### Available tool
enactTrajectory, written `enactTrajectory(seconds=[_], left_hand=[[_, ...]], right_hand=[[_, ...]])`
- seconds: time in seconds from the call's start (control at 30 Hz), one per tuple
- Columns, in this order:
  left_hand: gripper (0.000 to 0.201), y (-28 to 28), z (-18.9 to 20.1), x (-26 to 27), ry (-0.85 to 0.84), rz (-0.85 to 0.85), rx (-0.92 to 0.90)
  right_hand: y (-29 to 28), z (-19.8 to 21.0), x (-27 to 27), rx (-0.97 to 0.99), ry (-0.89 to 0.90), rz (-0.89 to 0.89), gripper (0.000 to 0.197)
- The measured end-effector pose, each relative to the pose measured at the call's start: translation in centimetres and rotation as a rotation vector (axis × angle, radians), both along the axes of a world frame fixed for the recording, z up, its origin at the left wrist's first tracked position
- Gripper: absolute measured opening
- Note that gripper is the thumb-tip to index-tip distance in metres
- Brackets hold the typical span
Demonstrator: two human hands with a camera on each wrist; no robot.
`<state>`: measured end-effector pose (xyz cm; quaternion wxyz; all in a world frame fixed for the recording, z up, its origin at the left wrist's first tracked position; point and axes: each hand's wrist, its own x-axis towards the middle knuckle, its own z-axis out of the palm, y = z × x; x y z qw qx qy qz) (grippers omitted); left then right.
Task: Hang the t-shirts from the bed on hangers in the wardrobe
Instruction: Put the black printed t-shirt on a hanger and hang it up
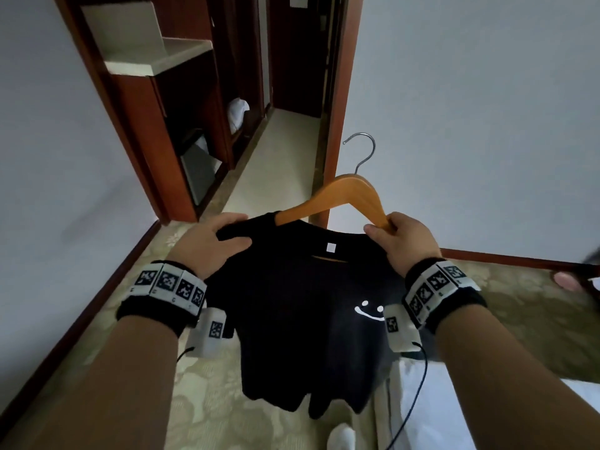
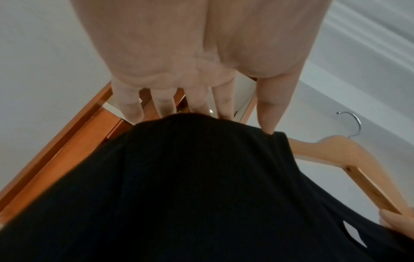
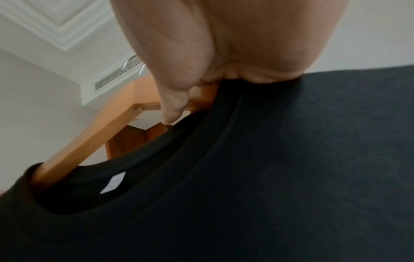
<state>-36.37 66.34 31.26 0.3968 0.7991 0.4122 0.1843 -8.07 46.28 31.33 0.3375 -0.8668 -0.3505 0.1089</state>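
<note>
Head view: left hand (image 1: 211, 243) grips the black cotton t-shirt (image 1: 311, 319) shoulder over one hanger arm. Right hand (image 1: 401, 241) clutches the bare opposite arm of the orange wooden hanger (image 1: 344, 198), just outside the collar.

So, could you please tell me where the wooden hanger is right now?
In the head view the wooden hanger is held up centre-right, one arm inside the neck of the black t-shirt that the left hand grips, the other arm gripped by the right hand.

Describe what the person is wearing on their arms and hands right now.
Both hands are bare, no gloves, and no sleeves reach the forearms. The left wrist and right wrist each carry a black band ringed with white tiles printed with black square codes. A white coded box hangs under each band, with a thin black cable trailing from it.
</note>
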Motion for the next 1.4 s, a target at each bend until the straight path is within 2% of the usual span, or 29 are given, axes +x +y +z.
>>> enactTrajectory(seconds=[0.13, 0.27, 0.4, 0.53, 0.63, 0.67, 0.8, 0.9, 0.93, 1.03, 1.13, 1.27, 1.4], left_hand=[[0.044, 5.2, -0.2, 3.4, -0.02, 0.124, 0.024], [0.045, 10.5, 1.3, 7.3, 0.056, 0.251, 0.135], [0.042, 15.1, 2.3, 8.7, 0.169, 0.324, 0.206], [0.022, 19.7, 2.1, 8.0, 0.324, 0.468, 0.158], [0.03, 23.2, 1.9, 7.8, 0.462, 0.619, 0.138], [0.032, 24.4, 1.9, 8.1, 0.462, 0.631, 0.162], [0.046, 30.5, 3.0, 10.6, 0.296, 0.421, 0.248], [0.026, 36.2, 3.9, 12.6, 0.256, 0.276, 0.251], [0.027, 38.1, 4.4, 13.1, 0.237, 0.245, 0.249], [0.039, 43.8, 5.9, 14.5, 0.189, 0.199, 0.256], [0.038, 49.1, 6.5, 16.1, 0.158, 0.179, 0.32], [0.025, 53.7, 5.7, 18.8, 0.063, 0.137, 0.414], [0.029, 58.5, 3.2, 22.0, 0.041, 0.134, 0.389]], right_hand=[[6.8, 1.3, 4.4, 0.038, -0.022, 0.098, 0.031], [13.7, 3.7, 9.2, 0.088, -0.047, 0.179, 0.029], [20.0, 5.6, 12.8, 0.149, -0.104, 0.244, 0.031], [25.8, 6.4, 13.9, 0.145, -0.145, 0.294, 0.031], [30.9, 6.2, 13.7, 0.112, -0.187, 0.337, 0.031], [32.5, 6.2, 13.5, 0.102, -0.203, 0.348, 0.031], [39.7, 6.6, 12.3, 0.07, -0.269, 0.382, 0.03], [45.5, 8.0, 11.7, 0.048, -0.269, 0.393, 0.029], [47.5, 8.6, 11.8, 0.039, -0.265, 0.384, 0.028], [52.5, 9.8, 12.4, 0.027, -0.24, 0.339, 0.025], [56.6, 9.5, 13.3, 0.06, -0.215, 0.277, 0.025], [60.8, 8.2, 14.7, 0.059, -0.187, 0.234, 0.024], [65.0, 6.2, 17.4, 0.029, -0.168, 0.211, 0.024]])
